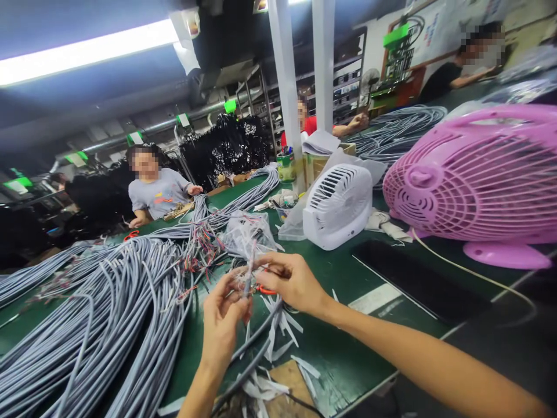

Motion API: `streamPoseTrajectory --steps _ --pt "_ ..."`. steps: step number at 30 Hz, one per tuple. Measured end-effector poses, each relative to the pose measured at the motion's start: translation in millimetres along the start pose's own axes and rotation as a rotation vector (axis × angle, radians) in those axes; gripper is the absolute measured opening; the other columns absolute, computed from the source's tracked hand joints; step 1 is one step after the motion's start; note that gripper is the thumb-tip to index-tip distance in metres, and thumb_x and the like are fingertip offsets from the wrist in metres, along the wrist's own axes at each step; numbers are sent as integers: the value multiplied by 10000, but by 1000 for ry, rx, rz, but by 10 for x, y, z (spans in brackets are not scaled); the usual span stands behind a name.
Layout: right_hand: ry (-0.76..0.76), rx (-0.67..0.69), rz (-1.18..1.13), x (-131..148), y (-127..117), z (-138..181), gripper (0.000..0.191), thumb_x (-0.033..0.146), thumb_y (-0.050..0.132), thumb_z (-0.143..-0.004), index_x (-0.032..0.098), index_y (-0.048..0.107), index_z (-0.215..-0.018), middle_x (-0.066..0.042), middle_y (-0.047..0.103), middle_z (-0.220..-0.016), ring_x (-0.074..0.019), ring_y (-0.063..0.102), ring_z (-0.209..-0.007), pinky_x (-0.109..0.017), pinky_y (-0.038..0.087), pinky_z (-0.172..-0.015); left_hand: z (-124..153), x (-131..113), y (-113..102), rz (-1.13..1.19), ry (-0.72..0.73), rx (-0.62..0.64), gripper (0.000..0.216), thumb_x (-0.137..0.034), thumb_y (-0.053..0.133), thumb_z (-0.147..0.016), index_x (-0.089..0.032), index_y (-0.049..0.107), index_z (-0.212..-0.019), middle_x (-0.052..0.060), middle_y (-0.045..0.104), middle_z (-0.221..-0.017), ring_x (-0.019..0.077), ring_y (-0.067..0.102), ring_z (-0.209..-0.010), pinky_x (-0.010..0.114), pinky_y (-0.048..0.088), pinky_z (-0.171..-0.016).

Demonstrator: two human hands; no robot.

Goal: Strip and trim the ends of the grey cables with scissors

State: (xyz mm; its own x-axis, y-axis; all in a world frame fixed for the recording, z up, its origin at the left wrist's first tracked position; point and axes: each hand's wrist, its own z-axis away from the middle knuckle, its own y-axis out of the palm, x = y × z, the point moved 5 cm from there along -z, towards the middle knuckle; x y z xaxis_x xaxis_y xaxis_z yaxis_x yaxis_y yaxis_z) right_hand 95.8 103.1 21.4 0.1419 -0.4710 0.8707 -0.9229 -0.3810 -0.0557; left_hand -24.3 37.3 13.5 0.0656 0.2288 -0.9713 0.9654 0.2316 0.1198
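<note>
At a green-topped work table [348,354], a person's two bare hands meet over one thin grey sheathed cable [256,342], which rises from the table between the forearms. The left hand [224,319] is curled, thumb and fingers pinching the cable just below its stripped end [249,273]. The right hand [291,281] is half closed, its fingertips nipping the fine coloured wires there. An orange-red loop [265,289] shows beneath the right hand; what it belongs to cannot be told.

White paper strips [278,334] litter the table under the hands. A heavy mass of grey cables [108,313] fills the left side, running toward a seated co-worker in a grey T-shirt [159,194]. A crumpled clear plastic bag [248,232] lies just beyond the hands.

A wall poster [435,29] at upper right is too blurred to read.

To the right stand a small white plastic desk fan [337,203] and a large pink plastic fan [478,174], with a flat black mat [418,278] before them. Bare green surface lies between hands and white fan; the table's near edge runs diagonally under the right forearm.
</note>
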Motion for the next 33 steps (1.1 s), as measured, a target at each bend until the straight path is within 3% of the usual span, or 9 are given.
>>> streamPoseTrajectory --steps 5,8,10,13,16,19,22,29,33 --pt "-89 198 125 110 85 74 148 183 496 -666 141 568 -544 63 333 -438 -51 263 -413 -176 212 -379 -52 1 -78 -37 3 -92 325 -298 708 -602 -134 697 -883 -14 540 -585 38 352 -410 153 260 -361" --pt "-230 408 124 237 151 163 123 164 500 -631 154 565 -528 67 358 -422 -47 278 -382 -173 238 -377 -90 -3 -161 -59 13 -179 355 -340 733 -579 -114 710 -852 -16 530 -552 28 309 -403 154 227 -359" --pt "-308 448 153 292 146 202 118 202 520 -652 160 577 -557 65 386 -418 -50 292 -370 -177 252 -379 -103 -6 -192 -91 11 -208 332 -372 738 -573 -104 714 -768 -28 495 -503 25 284 -397 155 203 -357" --pt "-362 229 370 310 27 167 197 311 505 -767 157 595 -681 48 447 -455 -67 336 -389 -192 267 -413 -98 -18 -208 -113 -8 -245 354 -445 722 -581 -95 676 -584 -40 434 -445 22 269 -388 155 180 -354" --pt "-484 40 666 345 -48 145 254 266 398 -883 154 589 -760 15 544 -535 -86 409 -441 -221 276 -494 -75 -13 -199 -92 -71 -286 428 -517 700 -569 -96 644 -520 -45 402 -410 17 249 -357 155 157 -336" --pt "-695 11 829 394 -13 177 271 193 372 -907 154 602 -768 -6 586 -594 -106 461 -526 -247 262 -551 -69 18 -168 -71 -129 -281 446 -541 708 -536 -99 647 -544 -52 391 -371 21 262 -314 156 144 -315" --pt "-809 -2 900 407 27 207 298 162 369 -907 168 628 -761 0 556 -574 -119 433 -551 -262 250 -569 -84 74 -131 8 -181 -251 507 -603 669 -540 -101 660 -616 -28 462 -386 33 299 -288 160 160 -298" --pt "-833 -131 1002 410 23 211 248 179 453 -881 159 645 -725 -7 543 -558 -135 393 -577 -277 235 -585 -91 174 -80 175 -274 -165 581 -683 567 -562 -107 635 -582 29 540 -455 88 425 -361 190 272 -332" --pt "-841 -152 1043 409 25 219 229 182 473 -873 160 648 -727 -8 580 -584 -136 404 -593 -286 246 -611 -77 108 -53 -15 -113 -62 379 -491 607 -640 -121 643 -564 0 498 -452 83 391 -401 204 291 -401"
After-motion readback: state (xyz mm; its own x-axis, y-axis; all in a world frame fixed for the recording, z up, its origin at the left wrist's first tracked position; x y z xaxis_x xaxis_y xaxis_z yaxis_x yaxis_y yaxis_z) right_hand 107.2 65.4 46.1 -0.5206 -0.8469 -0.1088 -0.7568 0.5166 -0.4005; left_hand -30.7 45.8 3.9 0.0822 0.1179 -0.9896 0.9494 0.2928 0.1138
